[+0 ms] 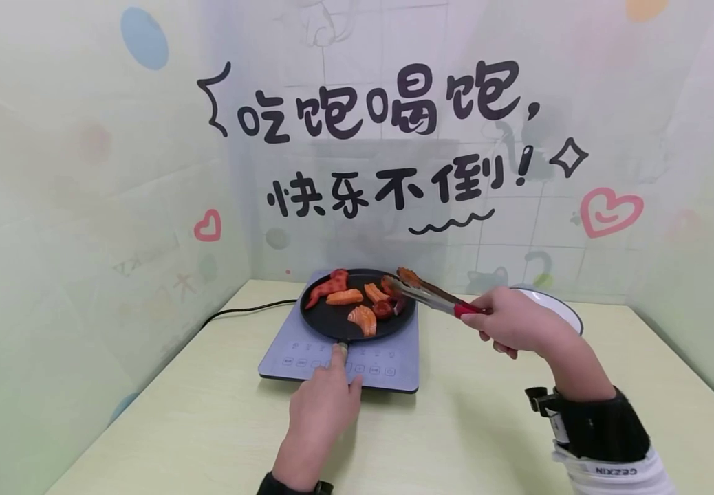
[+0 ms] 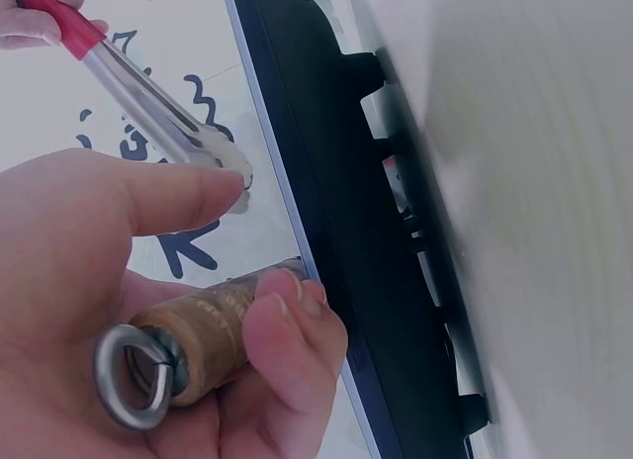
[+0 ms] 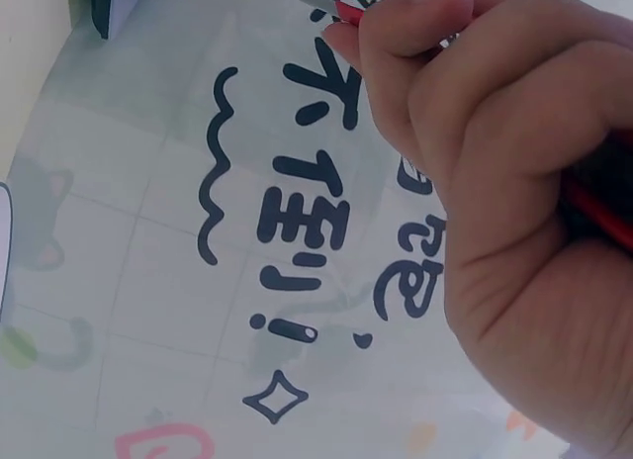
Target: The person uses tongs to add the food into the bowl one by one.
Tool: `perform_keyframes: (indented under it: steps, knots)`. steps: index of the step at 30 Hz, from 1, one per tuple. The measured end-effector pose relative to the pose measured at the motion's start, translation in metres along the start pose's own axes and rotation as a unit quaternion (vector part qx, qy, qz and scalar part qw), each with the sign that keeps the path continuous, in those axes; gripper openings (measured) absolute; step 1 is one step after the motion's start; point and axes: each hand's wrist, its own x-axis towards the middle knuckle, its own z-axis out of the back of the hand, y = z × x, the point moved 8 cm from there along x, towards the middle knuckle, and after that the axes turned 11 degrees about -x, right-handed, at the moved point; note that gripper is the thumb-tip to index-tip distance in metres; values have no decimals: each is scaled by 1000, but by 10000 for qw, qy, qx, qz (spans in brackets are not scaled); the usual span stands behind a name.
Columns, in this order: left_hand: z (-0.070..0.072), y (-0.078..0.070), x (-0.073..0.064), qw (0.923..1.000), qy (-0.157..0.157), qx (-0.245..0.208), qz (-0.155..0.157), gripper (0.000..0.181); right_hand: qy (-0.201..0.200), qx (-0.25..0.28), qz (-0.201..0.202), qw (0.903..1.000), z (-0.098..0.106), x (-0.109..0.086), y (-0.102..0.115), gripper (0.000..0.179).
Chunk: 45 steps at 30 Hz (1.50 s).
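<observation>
My left hand [image 1: 326,405] grips the wooden handle [image 2: 213,340] of a black frying pan [image 1: 320,328], fingers curled under it; a metal ring hangs at its end. Inside the pan lie a red wing-shaped piece [image 1: 329,287], orange pieces [image 1: 344,297], a striped salmon-like slice [image 1: 363,320] and a round dark-red piece [image 1: 383,309]. My right hand [image 1: 514,320] holds metal tongs [image 1: 434,298] with red grips. Their tips reach over the pan's right side, beside a small orange-red piece [image 1: 389,283]; I cannot tell whether they pinch it.
Under the pan is a pale induction cooker [image 1: 338,371] with touch buttons, its black cable [image 1: 248,309] running left. A white plate [image 1: 564,309] with a dark rim stands behind my right hand. Printed sheets form the walls around the light wooden table [image 1: 208,412].
</observation>
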Motion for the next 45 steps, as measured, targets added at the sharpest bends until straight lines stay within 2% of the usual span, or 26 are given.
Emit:
perform_keyframes:
  steps: [11, 24, 32, 38, 45]
  knots:
    - [0, 0, 1, 10000, 14, 41, 14, 72, 26, 20, -219, 9998, 20, -14, -18, 31]
    - [-1, 1, 2, 10000, 27, 24, 16, 72, -217, -171, -44, 9996, 39, -29, -28, 31]
    - [0, 1, 0, 10000, 5, 55, -6, 72, -252, -159, -106, 9995, 47, -36, -37, 37]
    - [-1, 1, 1, 10000, 42, 77, 17, 72, -318, -200, -109, 9992, 53, -42, -43, 33]
    - [-1, 1, 2, 9999, 51, 127, 17, 73, -354, -331, -213, 9986, 61, -51, -52, 39]
